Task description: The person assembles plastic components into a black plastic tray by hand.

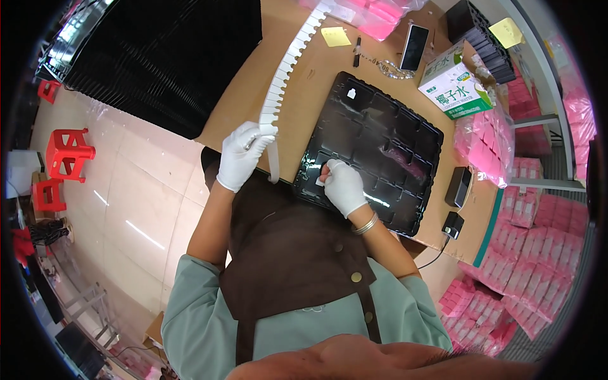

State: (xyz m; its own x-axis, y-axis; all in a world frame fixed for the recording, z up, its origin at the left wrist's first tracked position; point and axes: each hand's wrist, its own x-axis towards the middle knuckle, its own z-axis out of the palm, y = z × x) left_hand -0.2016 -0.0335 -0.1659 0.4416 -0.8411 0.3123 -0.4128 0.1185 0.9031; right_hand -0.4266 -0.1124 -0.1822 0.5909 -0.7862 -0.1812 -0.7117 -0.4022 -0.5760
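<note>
White strip: thin, limp, sagging; pinching by its edge.
Left hand: gloved, closing round strip's near end.
Right hand: gloved, pinching small white piece over black compartment tray.

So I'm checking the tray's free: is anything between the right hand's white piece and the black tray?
Nothing visible: the right hand holds the small white piece directly over the black tray, at its near edge.

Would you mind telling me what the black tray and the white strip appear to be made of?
Tray: probably thin moulded plastic, glossy; light glints off its compartments. Strip: seemingly flexible white plastic or paper tape, matte; it curves and droops from the left hand.
</note>
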